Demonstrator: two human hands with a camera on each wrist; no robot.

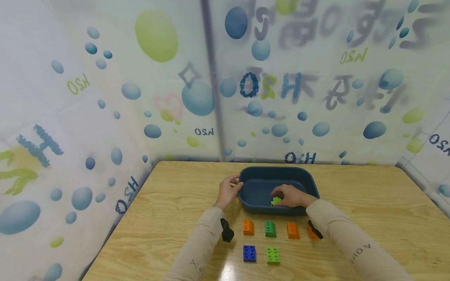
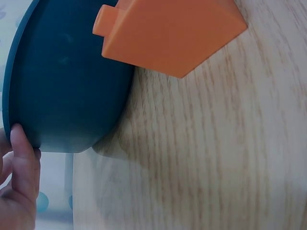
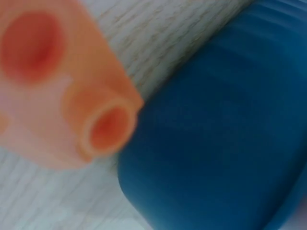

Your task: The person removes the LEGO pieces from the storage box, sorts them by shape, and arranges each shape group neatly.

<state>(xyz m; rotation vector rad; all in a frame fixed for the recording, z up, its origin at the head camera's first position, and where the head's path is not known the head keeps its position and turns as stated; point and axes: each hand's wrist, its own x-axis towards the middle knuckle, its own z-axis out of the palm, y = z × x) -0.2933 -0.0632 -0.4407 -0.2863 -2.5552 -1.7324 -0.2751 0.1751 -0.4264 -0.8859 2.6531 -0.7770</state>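
Note:
A dark blue plastic tub (image 1: 253, 210) stands near the back of the table. At its left rim is my left hand (image 1: 227, 191), gripping the edge; the left wrist view shows a fingertip (image 2: 20, 139) against the outer wall. Inside the tub my right hand (image 1: 288, 195) pinches a lime green toy brick (image 1: 275, 201), partly hidden by the fingers. In front of the tub lie an orange brick (image 1: 248, 227), a green brick (image 1: 270, 229), a second orange brick (image 1: 292, 230) and a third (image 1: 313, 233), partly covered by the right wrist's camera.
Closer to me sit a blue brick (image 1: 249, 253) and another lime green brick (image 1: 272, 255). All stand on a wooden table (image 1: 175, 195). Behind it hangs a white sheet (image 1: 197, 148) printed with bubbles and letters. Orange bricks loom close in both wrist views.

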